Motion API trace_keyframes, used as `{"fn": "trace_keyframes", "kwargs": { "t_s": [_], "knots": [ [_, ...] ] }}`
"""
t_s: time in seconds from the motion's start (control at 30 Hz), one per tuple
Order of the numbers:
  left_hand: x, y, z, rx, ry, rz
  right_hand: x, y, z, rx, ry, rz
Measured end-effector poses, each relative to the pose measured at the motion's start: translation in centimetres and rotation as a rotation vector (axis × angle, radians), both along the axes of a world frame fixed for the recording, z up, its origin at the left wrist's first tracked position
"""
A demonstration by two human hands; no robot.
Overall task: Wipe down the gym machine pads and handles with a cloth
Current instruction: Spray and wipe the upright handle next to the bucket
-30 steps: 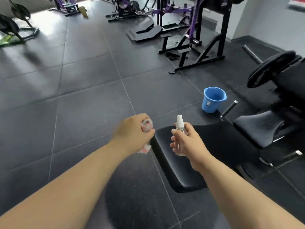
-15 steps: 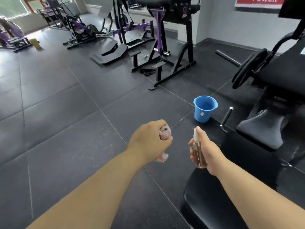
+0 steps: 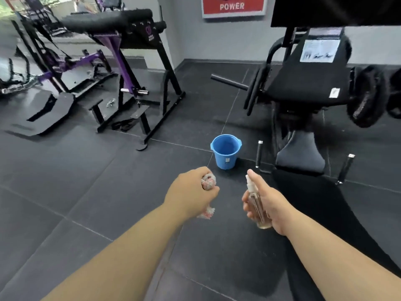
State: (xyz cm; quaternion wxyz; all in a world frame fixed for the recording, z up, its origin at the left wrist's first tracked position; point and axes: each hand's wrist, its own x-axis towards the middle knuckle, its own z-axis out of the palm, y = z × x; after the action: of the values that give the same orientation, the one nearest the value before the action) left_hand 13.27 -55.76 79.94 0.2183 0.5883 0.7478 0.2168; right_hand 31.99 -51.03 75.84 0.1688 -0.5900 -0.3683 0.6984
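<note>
Pink and white in a mottled weave, the cloth [image 3: 208,181] is balled up tight in our left hand [image 3: 191,195]. The fingers are curled fully round it, so only a knob of it pokes out by the thumb and a frayed tail hangs below the heel of the hand. We hold it in the air over the dark rubber floor tiles [image 3: 86,181], touching no pad or handle.

Our right hand [image 3: 269,202] grips a small clear spray bottle [image 3: 257,203] upright, fingers wrapped round its body and one finger raised beside the white nozzle. The two hands are near each other but apart.

Under and beyond our right forearm runs the machine's long black pad [image 3: 314,213], smooth and matte. Past its far end sits a smaller grey-black seat pad [image 3: 300,157], flanked on each side by one of two black-gripped handles [image 3: 258,154] with metal caps. Behind it rises a black back pad [image 3: 312,83] bearing a white label, with a weight plate [image 3: 366,95] to its right.

A blue bucket [image 3: 225,152] stands on the floor just ahead of our hands, near the left handle. Farther left stands a purple-and-black machine [image 3: 121,61], and a red sign [image 3: 233,6] reading POWER hangs on the wall.
</note>
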Motion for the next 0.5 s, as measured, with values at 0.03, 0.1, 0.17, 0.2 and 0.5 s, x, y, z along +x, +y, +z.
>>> {"fn": "trace_keyframes", "kwargs": {
  "t_s": [0.03, 0.1, 0.17, 0.2, 0.5],
  "knots": [
    [-0.8, 1.5, -0.2, 0.002, 0.003, -0.041, -0.6, 0.7, -0.2, 0.003, 0.003, -0.036],
    [-1.6, 4.5, -0.9, -0.033, -0.004, -0.121, -1.4, 1.9, -0.6, -0.006, -0.006, -0.133],
    [-1.5, 7.3, -1.5, -0.065, -0.016, -0.196, -1.6, 3.2, -0.8, -0.027, 0.007, -0.187],
    [-1.2, 8.9, -1.8, -0.075, -0.011, -0.234, -1.5, 4.2, -1.1, -0.036, 0.002, -0.200],
    [1.6, 26.8, -8.0, -0.133, -0.014, -0.419, -0.6, 18.6, -8.1, 0.033, 0.011, -0.441]
  ]
}}
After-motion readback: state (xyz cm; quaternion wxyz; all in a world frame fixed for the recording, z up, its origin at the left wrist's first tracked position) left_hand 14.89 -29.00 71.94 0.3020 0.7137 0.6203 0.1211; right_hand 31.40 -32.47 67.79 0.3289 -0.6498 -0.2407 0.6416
